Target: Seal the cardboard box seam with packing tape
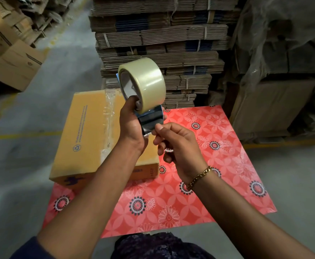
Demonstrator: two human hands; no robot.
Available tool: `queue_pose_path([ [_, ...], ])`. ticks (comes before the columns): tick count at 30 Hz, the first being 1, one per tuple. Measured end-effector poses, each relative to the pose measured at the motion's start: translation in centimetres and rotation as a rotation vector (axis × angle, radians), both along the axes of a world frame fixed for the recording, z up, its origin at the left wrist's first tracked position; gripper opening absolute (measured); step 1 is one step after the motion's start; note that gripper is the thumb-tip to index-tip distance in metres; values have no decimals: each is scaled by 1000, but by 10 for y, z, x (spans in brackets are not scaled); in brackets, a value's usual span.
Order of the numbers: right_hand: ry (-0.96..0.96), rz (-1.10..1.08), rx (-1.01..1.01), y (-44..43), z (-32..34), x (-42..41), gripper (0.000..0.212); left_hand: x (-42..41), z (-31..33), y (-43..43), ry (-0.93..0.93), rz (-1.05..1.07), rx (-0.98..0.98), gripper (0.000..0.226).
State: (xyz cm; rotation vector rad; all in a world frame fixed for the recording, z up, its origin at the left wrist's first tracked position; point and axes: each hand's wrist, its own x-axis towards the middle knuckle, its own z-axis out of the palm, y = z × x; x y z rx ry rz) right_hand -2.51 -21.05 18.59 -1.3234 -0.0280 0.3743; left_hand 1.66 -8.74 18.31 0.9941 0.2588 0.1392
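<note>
My left hand [132, 126] grips the tape dispenser [149, 116] raised above the box; my right hand [177, 146], a gold chain bracelet [199, 177] at its wrist, pinches the loose tape end at the dispenser's mouth between thumb and forefinger. Behind stand strapped stacks of flattened cartons [162, 43]. A red floral mat [199, 174] lies on the concrete floor. The cardboard box [85, 131] rests on the mat's left edge, clear tape along its top seam [107, 116]. The roll of clear packing tape [143, 83] sits on the dispenser.
</note>
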Motion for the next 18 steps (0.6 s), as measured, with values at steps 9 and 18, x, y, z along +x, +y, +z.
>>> queue_pose_path([
  [9, 27, -47, 14, 2, -11, -6, 18, 18, -7, 9, 2, -59, -100, 39],
  [18, 96, -38, 9, 3, -35, -16, 16, 27, -30, 16, 62, -71, -107, 48],
])
